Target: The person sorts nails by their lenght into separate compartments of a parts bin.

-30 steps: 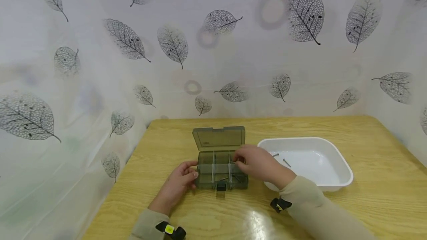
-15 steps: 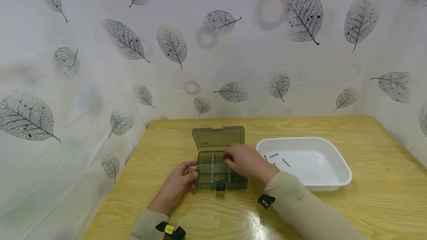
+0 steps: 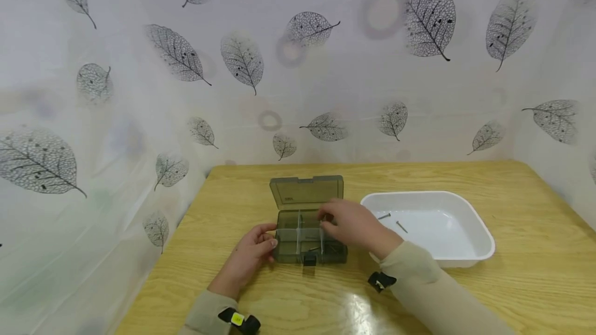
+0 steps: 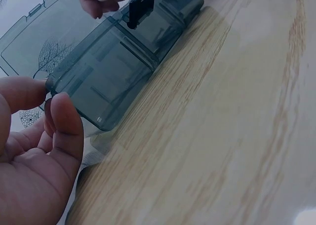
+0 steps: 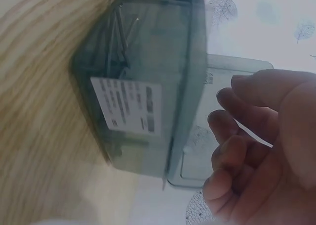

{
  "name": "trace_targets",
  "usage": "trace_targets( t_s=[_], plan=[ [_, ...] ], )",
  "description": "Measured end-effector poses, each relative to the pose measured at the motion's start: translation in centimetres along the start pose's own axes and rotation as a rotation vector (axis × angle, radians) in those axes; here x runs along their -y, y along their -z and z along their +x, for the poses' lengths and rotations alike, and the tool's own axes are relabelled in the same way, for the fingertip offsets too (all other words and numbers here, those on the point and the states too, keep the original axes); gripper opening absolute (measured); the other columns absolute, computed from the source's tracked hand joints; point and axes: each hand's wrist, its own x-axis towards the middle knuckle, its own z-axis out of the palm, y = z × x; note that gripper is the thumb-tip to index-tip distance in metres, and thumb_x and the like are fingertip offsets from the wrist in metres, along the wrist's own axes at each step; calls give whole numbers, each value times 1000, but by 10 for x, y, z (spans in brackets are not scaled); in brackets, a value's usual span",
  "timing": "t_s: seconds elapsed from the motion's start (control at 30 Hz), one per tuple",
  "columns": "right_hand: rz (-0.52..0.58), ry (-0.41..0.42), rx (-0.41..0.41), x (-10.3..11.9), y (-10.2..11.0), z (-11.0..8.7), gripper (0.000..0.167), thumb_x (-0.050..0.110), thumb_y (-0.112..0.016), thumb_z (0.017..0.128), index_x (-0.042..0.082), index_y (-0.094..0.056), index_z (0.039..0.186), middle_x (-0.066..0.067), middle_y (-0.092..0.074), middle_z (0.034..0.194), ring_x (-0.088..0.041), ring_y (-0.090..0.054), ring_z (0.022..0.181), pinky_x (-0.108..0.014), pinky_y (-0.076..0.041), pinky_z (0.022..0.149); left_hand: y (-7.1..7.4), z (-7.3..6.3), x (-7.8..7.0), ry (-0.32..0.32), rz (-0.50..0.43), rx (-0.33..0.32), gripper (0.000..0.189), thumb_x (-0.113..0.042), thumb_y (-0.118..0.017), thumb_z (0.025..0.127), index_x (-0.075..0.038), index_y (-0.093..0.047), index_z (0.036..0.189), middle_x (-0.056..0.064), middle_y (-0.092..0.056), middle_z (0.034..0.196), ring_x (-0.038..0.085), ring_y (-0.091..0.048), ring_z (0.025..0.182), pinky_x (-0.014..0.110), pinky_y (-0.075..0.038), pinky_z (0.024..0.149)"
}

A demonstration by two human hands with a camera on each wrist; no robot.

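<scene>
A smoky, see-through compartment box (image 3: 287, 247) stands on the table with its lid (image 3: 307, 193) raised at the back. My left hand (image 3: 251, 252) pinches the box's left end between thumb and fingers, plainly seen in the left wrist view. Over the back right compartments hovers my right hand (image 3: 356, 226), fingers loosely bent; in the right wrist view nothing shows between thumb and fingertips. Thin metal screws or nails (image 5: 121, 34) lie inside the box at its right end. More of these, such as one screw or nail (image 3: 402, 227), lie in the white tray (image 3: 447, 234).
The tray stands just right of the box, partly behind my right wrist. A black latch (image 3: 309, 259) hangs at the box's front. A leaf-patterned curtain (image 3: 354, 76) encloses the wooden table (image 3: 298, 293) at the back and sides.
My right hand moved left from the right compartments to the middle one, then slightly back right. My left hand has stayed on the box's left end.
</scene>
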Motion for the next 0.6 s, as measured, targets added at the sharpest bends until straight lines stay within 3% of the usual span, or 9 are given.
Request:
trace_targets(
  t_s=[0.33,0.6],
  plan=[
    [51,-35,-31,-11,18,-21,18,23,-69,97,16,-72,113,10,-59,95,-12,-57,83,-36,-50,72,3,-1,1,0,-2,-6,47,-3,-59,98,5,-45,143,14,-58,102,22,-57,83,30,-54,68],
    [30,-41,-46,-50,39,-54,18,18,-69,96,14,-71,114,9,-56,88,-9,-51,76,-35,-46,69,1,0,1,-3,-24,-1,48,-4,-61,98,4,-46,143,10,-55,99,22,-54,85,30,-54,68]
  ],
)
